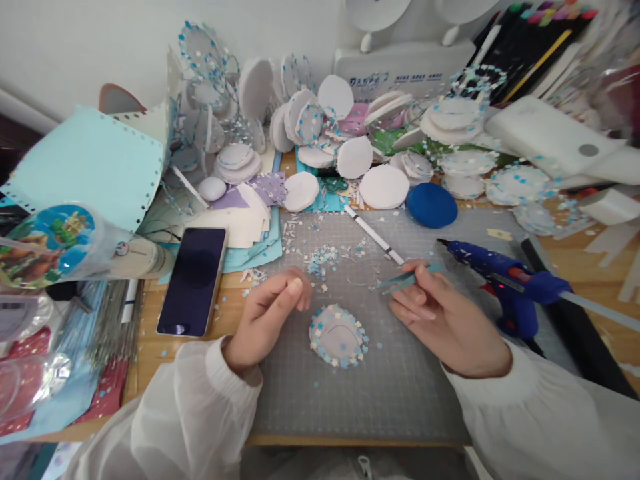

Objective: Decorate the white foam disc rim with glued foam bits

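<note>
On the grey cutting mat (380, 400) lies a white paper disc (338, 336) ringed with small blue and white flower pieces. My left hand (270, 313) rests just left of it, fingers curled in and thumb against the index finger; nothing shows in it. To the disc's right, my right hand (445, 317) is raised and closed around teal tweezers (400, 283), whose tips point left. A small pile of blue and white flower pieces (323, 259) sits beyond the disc, between the hands. Neither hand touches the disc.
A blue glue gun (505, 267) lies at right beside a dark bar (585, 320). A white pen (374, 235) and a blue round lid (432, 205) are farther back. Many decorated discs crowd the rear. A phone (193, 281) and a clear cup (85, 243) occupy the left.
</note>
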### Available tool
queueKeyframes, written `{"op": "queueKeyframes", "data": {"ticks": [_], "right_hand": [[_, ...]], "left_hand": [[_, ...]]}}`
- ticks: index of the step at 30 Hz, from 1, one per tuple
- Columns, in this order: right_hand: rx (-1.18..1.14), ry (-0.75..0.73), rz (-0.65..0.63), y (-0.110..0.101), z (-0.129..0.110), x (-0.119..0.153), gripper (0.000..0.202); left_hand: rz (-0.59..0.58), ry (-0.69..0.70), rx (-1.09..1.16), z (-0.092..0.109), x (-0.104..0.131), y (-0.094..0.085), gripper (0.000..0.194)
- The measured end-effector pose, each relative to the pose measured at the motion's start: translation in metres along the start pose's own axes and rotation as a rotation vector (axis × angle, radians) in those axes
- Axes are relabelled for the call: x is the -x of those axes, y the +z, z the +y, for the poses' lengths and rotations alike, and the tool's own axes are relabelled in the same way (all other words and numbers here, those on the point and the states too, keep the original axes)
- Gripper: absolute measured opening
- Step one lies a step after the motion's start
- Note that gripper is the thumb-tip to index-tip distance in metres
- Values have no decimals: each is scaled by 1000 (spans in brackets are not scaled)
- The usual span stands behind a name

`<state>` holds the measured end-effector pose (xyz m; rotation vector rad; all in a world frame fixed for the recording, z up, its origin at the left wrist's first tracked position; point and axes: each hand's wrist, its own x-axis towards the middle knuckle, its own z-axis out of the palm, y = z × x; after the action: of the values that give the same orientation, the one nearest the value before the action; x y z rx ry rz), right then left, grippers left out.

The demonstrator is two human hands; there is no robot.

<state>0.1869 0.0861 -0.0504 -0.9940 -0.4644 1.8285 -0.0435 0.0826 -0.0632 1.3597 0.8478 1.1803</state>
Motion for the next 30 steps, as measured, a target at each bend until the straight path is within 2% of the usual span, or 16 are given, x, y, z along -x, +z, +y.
{"op": "queueKeyframes", "data": {"ticks": [3,5,6,8,9,13,17,24,30], "right_hand": [[-51,28,15,-1,0,-1,16],[-48,20,13,-2,1,-1,16],[-29,8,3,-3,2,0,16],[42,-32,-34,-3,3,1,16],[90,-57,-57,-3,4,3,15],[263,-136,-129,-1,8,8,12],[351,-138,-184,1,12,10,9],[425,-136,-232,-5,16,12,11],[437,-128,-212,-6,18,11,9]], "left_hand": [[142,-1,-24,-4,1,-2,49],[186,18,-93,-4,0,-4,48],[188,39,-135,-3,0,-4,40],[164,97,-210,-2,-2,-4,13],[143,125,-236,-1,-2,-4,9],[55,195,-310,1,-2,-2,19],[-7,197,-318,2,0,-2,21],[-38,129,-262,0,1,-1,10],[-127,103,-298,2,2,0,4]]}}
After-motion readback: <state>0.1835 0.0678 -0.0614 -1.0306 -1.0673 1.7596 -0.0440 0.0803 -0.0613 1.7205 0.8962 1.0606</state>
